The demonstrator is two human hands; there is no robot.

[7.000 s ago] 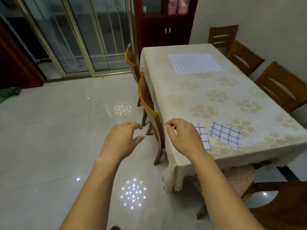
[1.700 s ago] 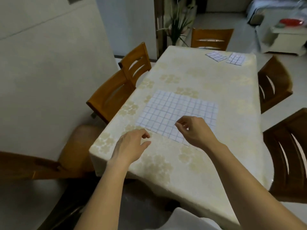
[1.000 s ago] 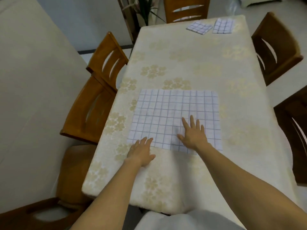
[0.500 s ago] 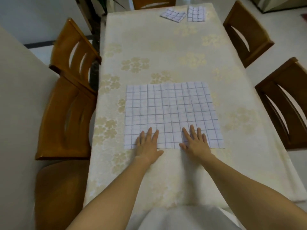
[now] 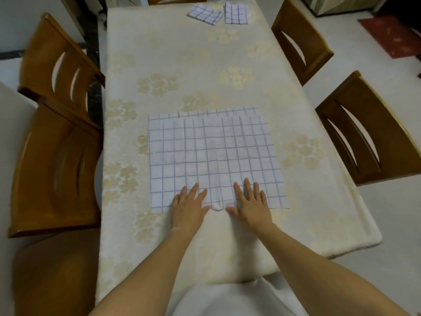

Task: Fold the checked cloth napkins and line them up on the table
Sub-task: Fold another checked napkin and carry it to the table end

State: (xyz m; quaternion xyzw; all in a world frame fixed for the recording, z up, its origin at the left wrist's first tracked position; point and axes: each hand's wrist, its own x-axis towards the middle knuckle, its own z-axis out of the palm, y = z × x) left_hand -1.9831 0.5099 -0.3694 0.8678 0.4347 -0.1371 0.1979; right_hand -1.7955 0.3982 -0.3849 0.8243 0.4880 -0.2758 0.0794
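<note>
Cream cloth patterned with pale gold flowers (image 5: 159, 85) is covering the long surface (image 5: 319, 224). A large white cloth napkin with thin dark checks (image 5: 211, 151) is lying spread on it, close to the near edge and roughly midway between the left and right edges. Beyond the napkin's far edge a narrow checked strip is peeking out, slightly offset. Whether it is a folded layer I cannot tell.

The left hand (image 5: 189, 207) and the right hand (image 5: 249, 204) are resting palm-down side by side on the napkin's near edge, a little apart, with the heels of both palms on the bare cream cloth. The left fingers (image 5: 193, 190) and the right fingers (image 5: 247, 185) are lying straight and slightly fanned, pressing the fabric and gripping nothing. Between the two thumbs the near hem is bulging into a small rounded pucker (image 5: 217, 207).

At the far edge, well apart from the large napkin, a tilted folded checked napkin (image 5: 205, 14) is sitting just beside a squarer folded checked napkin (image 5: 235, 12) on its right. A pair of brown wooden chairs (image 5: 52, 169) is standing along the left edge and another pair of wooden chairs (image 5: 369, 133) along the right.
</note>
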